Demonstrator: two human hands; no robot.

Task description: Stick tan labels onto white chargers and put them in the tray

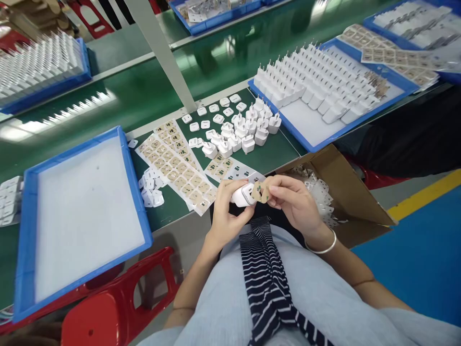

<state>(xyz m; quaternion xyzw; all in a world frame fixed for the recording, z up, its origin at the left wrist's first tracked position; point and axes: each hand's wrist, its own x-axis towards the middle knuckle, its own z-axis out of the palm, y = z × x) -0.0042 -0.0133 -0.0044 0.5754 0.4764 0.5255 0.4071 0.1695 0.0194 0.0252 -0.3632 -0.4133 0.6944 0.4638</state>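
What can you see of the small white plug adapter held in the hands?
The small white plastic plug adapter is a rounded block, lying sideways above the lap. The left hand grips it from below and behind. The right hand holds a tan sticker against its end face, which shows a darker socket opening. Its prongs are hidden.

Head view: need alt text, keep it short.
Seen from above, a seated person's left hand holds a white plug adapter while the right hand presses a tan sticker against it. On the green bench ahead lie sticker sheets, loose adapters, and blue trays, one empty, one full of adapters.
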